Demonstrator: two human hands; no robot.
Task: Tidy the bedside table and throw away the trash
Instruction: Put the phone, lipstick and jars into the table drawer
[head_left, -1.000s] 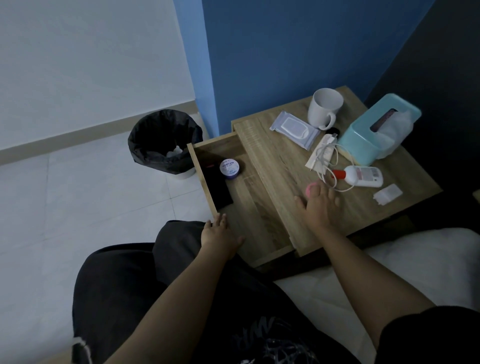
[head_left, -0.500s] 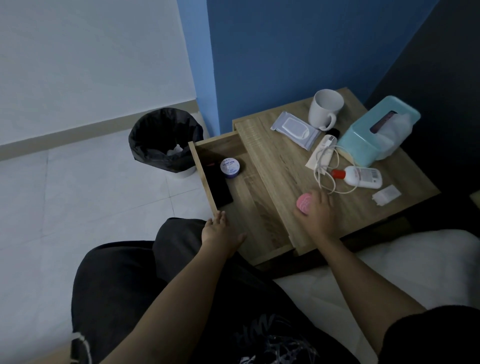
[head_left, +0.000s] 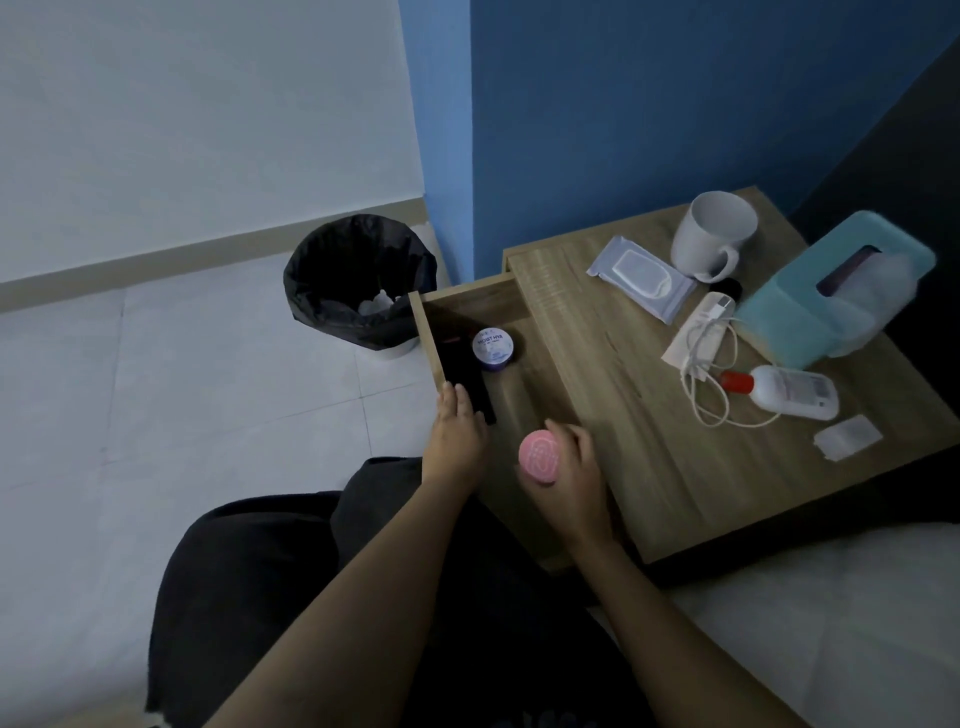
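Your right hand (head_left: 574, 470) is gripping the pink jar (head_left: 540, 458) over the open drawer (head_left: 519, 410), which is holding a purple-lidded jar (head_left: 493, 348) and a black item. Your left hand (head_left: 454, 434) is lying flat on the drawer's front edge. The bin (head_left: 358, 283) beyond is holding white trash.

Right hand (head_left: 571, 478) grips jar (head_left: 540, 457) over open drawer (head_left: 524, 395). Left of grip: left hand (head_left: 454, 434) on drawer's front edge. Beyond grip, in drawer: tub (head_left: 493, 349), flat dark item (head_left: 465, 374). Further left, on floor: bin (head_left: 358, 283). Right of grip, on tabletop (head_left: 613, 374): bottle (head_left: 784, 389), cable (head_left: 711, 374).
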